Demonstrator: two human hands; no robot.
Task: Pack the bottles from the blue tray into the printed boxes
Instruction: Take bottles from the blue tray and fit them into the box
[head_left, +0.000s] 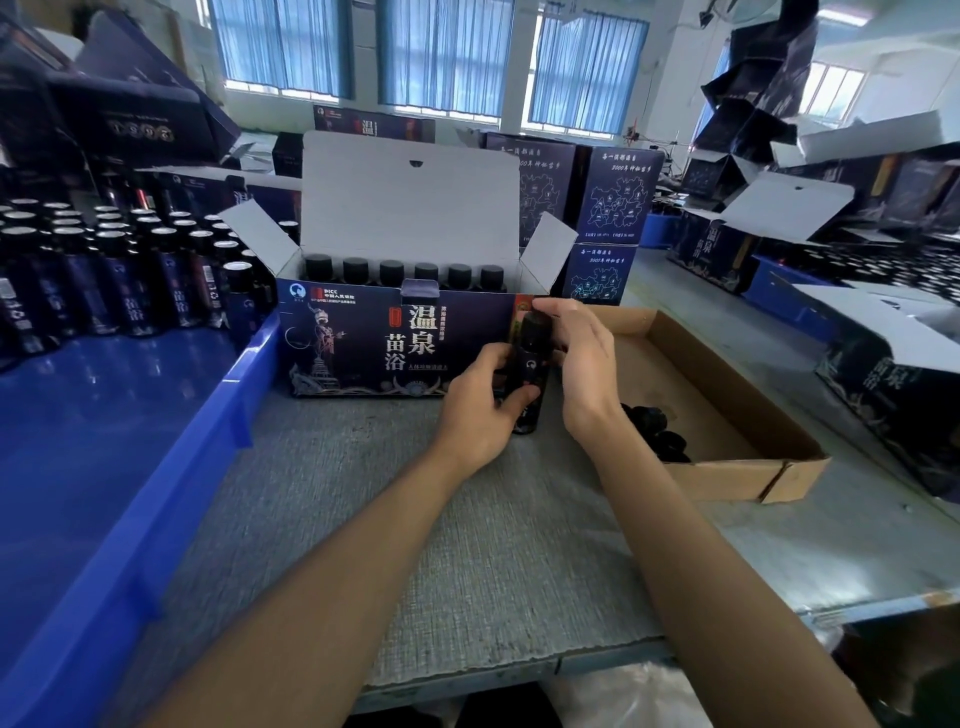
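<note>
Head view, centre frame: your left hand (478, 410) grips the bottle (525, 374), your right hand (576, 358) curls round its cap (532, 326), before the printed box (363, 343); blue tray (223, 415) left, cardboard tray (727, 480) right.

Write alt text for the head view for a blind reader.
The left hand grips a dark bottle, the right hand holds its top, before an open printed box showing six capped bottles; blue tray of bottles left.

The large blue plastic tray (104, 441) on the left is glossy and smooth. The grey cloth mat (415, 545) looks rough, the brown cardboard tray (727, 395) matt.
</note>
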